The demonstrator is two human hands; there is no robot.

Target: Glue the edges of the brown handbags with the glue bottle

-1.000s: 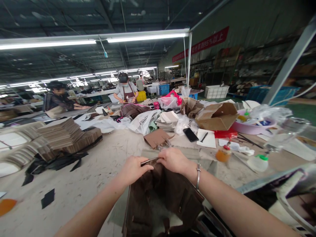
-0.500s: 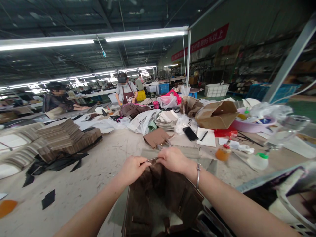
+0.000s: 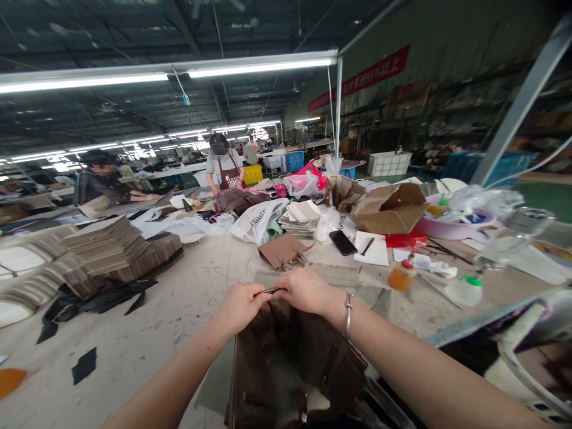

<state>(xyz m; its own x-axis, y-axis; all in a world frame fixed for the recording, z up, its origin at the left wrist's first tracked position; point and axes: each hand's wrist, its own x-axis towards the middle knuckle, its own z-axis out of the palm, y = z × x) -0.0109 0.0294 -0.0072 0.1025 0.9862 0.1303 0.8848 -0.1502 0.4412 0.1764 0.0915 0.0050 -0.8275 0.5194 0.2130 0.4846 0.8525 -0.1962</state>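
Note:
A dark brown leather bag [image 3: 295,363] stands open in front of me at the near edge of the worktable [image 3: 179,304]. My left hand [image 3: 239,307] is closed on the bag's far rim, and a thin dark strip [image 3: 268,291] runs from it to my right hand. My right hand [image 3: 304,290], with a metal bangle on the wrist, is curled over the same rim and pinches the strip's other end. The two hands sit close together, almost touching.
Stacks of tan leather pieces [image 3: 111,250] and black scraps [image 3: 84,363] lie to the left. Ahead are a tan pouch [image 3: 281,250], a phone [image 3: 343,242], a notepad [image 3: 373,248], glue bottles [image 3: 462,289], paper bags [image 3: 388,208] and a pink basin [image 3: 451,226]. Two people work at the far tables.
Both hands have shifted slightly to the left along the bag's rim and drawn closer together. The view has drifted a little; nothing else on the table has moved.

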